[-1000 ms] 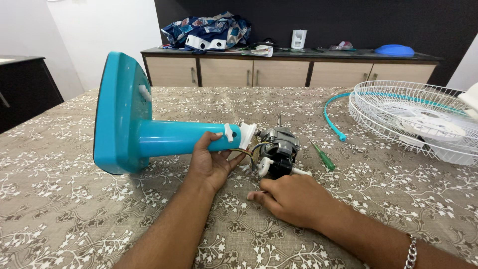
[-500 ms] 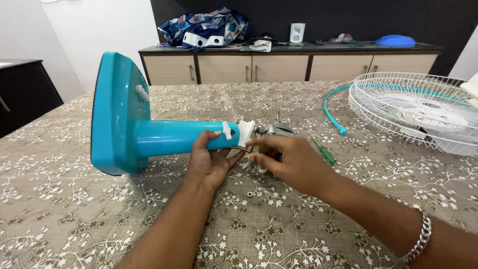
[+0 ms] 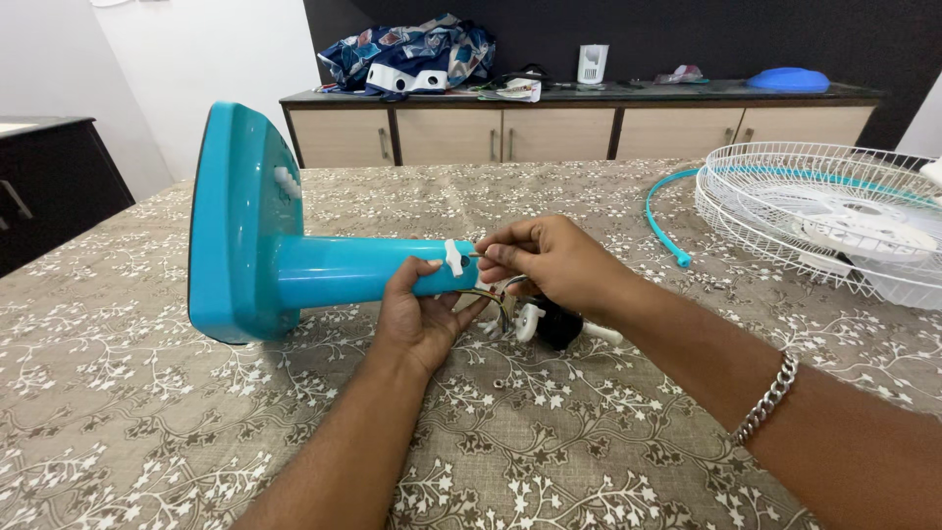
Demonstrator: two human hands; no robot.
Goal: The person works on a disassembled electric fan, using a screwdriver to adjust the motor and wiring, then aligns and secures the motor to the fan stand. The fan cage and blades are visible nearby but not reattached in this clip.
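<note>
Fan stand lies on its side, mid-table, nearer the left edge. Left hand stays clamped under its neck. Right hand has lifted off the motor; fingers now pinched together at the neck end.

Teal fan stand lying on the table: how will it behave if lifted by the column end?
The teal fan stand probably swings base-down: its broad base dwarfs the column. The glossy plastic may slip in the left hand. Lying on its side, it may roll.
</note>
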